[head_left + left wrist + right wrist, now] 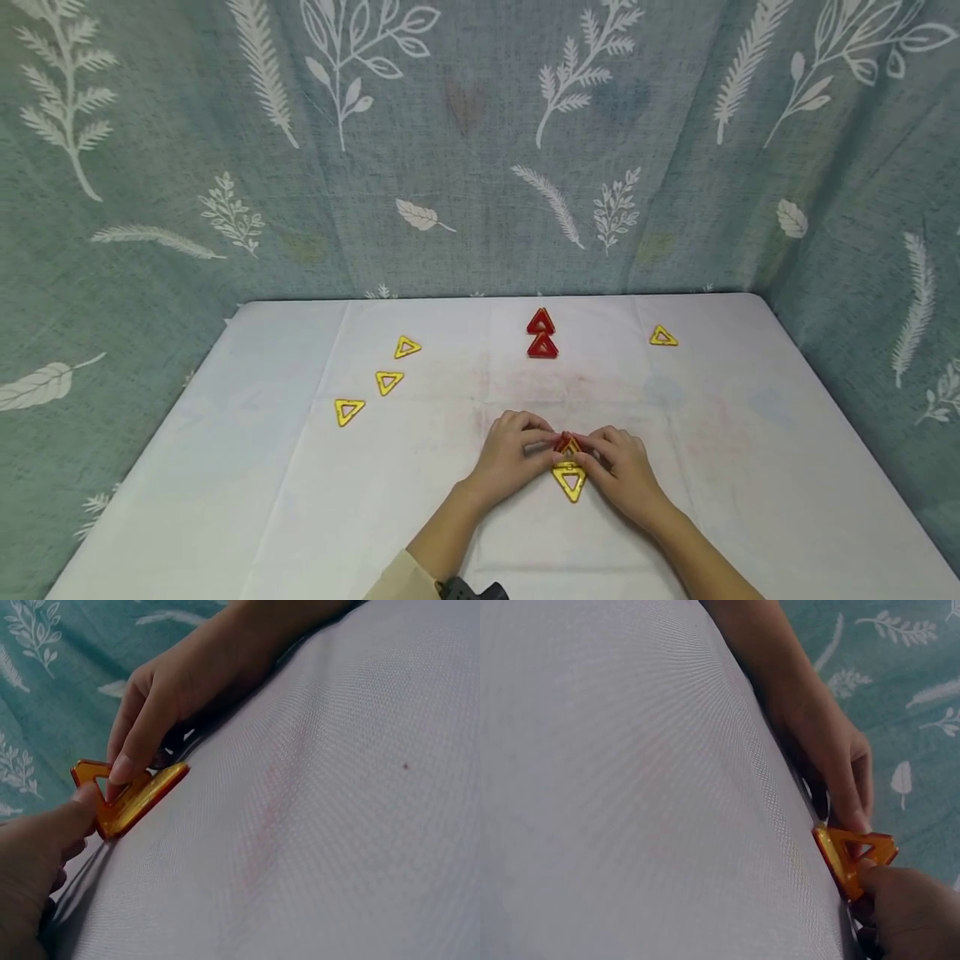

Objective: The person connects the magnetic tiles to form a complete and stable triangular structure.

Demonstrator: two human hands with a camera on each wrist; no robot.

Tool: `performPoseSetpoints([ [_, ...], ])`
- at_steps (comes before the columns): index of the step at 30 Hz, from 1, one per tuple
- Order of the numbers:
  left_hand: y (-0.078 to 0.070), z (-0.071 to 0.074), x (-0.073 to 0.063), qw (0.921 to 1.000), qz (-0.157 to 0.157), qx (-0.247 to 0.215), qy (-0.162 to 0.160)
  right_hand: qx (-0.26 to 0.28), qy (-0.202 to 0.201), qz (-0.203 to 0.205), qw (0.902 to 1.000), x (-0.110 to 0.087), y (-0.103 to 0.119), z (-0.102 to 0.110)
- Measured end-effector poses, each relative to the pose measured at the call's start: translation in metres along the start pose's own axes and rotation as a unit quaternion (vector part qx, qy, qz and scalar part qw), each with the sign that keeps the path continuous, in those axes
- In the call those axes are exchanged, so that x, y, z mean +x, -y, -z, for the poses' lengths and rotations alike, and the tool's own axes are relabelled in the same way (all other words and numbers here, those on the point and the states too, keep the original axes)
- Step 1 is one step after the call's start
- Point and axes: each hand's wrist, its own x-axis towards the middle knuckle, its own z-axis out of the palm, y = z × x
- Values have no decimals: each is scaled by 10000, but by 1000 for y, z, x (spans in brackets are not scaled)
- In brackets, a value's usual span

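On the near part of the table, my left hand [513, 458] and right hand [626, 475] meet at a small group of triangular magnetic tiles. One yellow tile [570, 493] lies flat, its point toward me. Joined at its far edge, a second yellow tile [88, 774] stands tilted up, pinched at its left side by my left thumb and fingers and at its right side by my right thumb and fingers. Red tile edges [566, 436] show just behind it, largely covered by my fingers. Both wrist views show the raised tile between the thumbs as orange-yellow.
Two red triangular pieces [542, 346] stand one behind the other at the far middle. Three yellow triangular tiles [389, 382] lie spread at the left, and another yellow tile [663, 336] lies far right. A leaf-patterned curtain [480, 167] surrounds the white table [375, 500].
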Motion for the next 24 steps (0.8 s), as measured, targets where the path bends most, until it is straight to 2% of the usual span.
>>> performPoseSetpoints([
  [5, 1, 1, 2, 9990, 82, 109, 422, -131, 154, 397, 9990, -1, -4, 1],
  [10, 8, 6, 2, 9956, -48, 82, 931, -411, 709, 560, 9951, -2, -3, 4],
  [14, 14, 11, 3, 9935, -123, -70, 1134, -589, 1194, 602, 9893, 0, -2, 7],
  [17, 19, 13, 4, 9914, -166, -133, 1292, -511, 1451, 627, 9861, 1, -2, 9],
  [20, 21, 16, 4, 9890, -148, -237, 1455, -286, 1493, 606, 9865, 1, -4, 12],
  [24, 21, 15, 4, 9875, -48, -381, 1532, 111, 1346, 645, 9887, 0, -9, 15],
])
